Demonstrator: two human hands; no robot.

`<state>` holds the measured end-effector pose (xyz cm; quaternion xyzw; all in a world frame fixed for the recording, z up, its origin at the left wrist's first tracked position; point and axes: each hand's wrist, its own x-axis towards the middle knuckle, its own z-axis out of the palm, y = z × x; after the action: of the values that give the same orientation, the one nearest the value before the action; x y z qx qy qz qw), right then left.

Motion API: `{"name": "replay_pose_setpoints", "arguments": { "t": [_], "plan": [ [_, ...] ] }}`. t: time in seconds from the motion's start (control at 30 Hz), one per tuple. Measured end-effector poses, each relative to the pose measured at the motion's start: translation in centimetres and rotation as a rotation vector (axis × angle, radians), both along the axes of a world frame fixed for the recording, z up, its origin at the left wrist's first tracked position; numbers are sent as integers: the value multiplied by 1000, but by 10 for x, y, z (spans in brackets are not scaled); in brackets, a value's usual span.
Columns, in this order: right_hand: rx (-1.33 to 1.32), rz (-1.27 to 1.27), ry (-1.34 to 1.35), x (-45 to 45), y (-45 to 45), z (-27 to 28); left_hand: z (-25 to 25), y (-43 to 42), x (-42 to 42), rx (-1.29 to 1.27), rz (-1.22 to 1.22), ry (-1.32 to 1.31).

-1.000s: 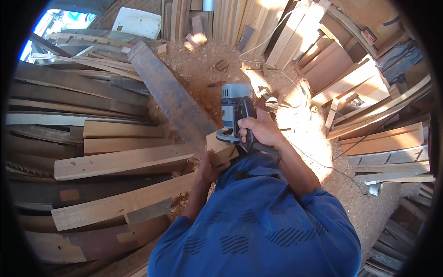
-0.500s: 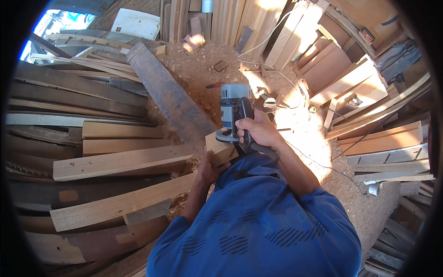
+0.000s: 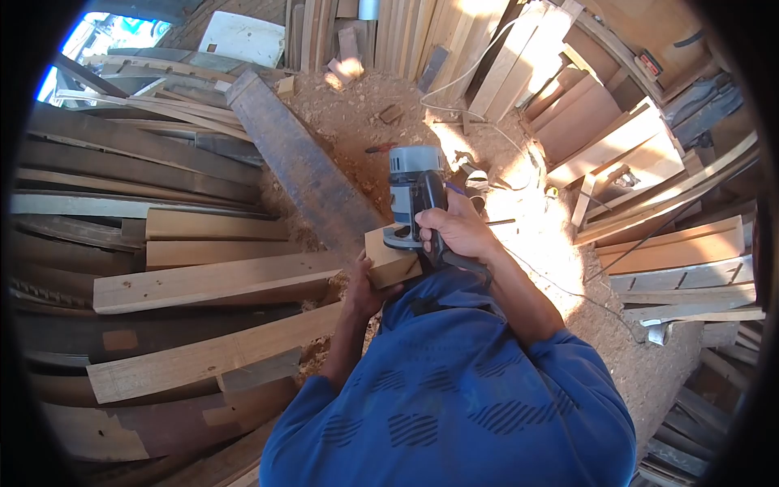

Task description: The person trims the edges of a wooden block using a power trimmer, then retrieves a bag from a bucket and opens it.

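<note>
A grey router (image 3: 411, 191) with a black side handle stands upright close in front of my body. My right hand (image 3: 458, 227) is wrapped round that handle. The router's round base rests on a light wooden block (image 3: 393, 266). At the block's left side, my left hand (image 3: 363, 290) grips it, with some of the fingers hidden underneath. Behind the block, a long dark plank (image 3: 300, 158) slants away to the upper left. The router's bit and the cut are hidden by the base.
Sawdust and shavings cover the floor (image 3: 349, 114). Long boards (image 3: 211, 284) and stacked timber lie at left. Planks (image 3: 398, 36) lean upright at the back. A pale cord (image 3: 479, 77) crosses the floor. More boards (image 3: 673, 243) are piled at right, and pliers (image 3: 378, 149) lie beyond the router.
</note>
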<state>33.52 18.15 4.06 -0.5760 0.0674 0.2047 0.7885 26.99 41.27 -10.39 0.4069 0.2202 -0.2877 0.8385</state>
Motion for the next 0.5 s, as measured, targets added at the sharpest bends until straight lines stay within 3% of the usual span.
{"name": "replay_pose_setpoints", "arguments": {
  "t": [0.5],
  "plan": [
    [-101,81,-80,10,10,-10,-6,-5,21,-14,-40,73]
  ]
}}
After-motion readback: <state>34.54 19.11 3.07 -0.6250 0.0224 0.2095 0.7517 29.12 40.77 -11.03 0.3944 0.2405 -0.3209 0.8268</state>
